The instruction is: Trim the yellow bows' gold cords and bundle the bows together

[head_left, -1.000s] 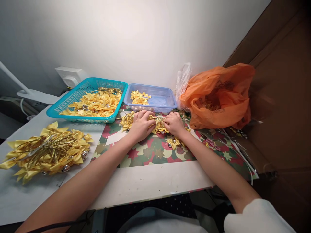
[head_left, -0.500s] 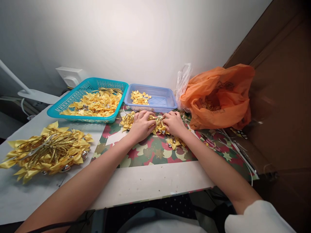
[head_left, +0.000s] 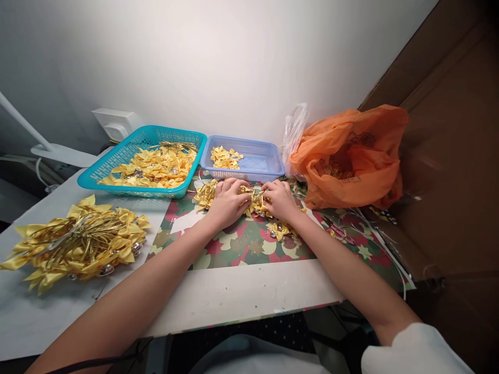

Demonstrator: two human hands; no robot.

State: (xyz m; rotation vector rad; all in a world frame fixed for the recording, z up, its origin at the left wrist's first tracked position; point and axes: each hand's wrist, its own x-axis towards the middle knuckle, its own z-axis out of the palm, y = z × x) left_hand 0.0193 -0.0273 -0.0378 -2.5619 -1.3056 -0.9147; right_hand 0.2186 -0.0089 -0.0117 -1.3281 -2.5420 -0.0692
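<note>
On the patterned mat (head_left: 249, 244) lies a row of yellow ribbon bows (head_left: 205, 195) with gold ties and small silver bells. My left hand (head_left: 229, 203) rests over the middle of the row, its fingers curled round bows and ties. Close by on the right, my right hand (head_left: 279, 199) has its fingers bent onto the right end of the same row. The fingertips of both hands are partly hidden among the bows. A loose yellow bow with bells (head_left: 279, 230) lies just below my right hand.
A large bundle of yellow bows (head_left: 83, 239) lies at left. Behind stand a teal basket (head_left: 91, 179) full of bows and a blue basket (head_left: 265, 165) with small yellow pieces. An orange bag (head_left: 351, 184), a clear bag (head_left: 295, 132) and pink scissors (head_left: 343, 234) are at right.
My right hand's fingers have shifted slightly on the bows. My left hand stays nearly in place, and the view has moved very slightly.
</note>
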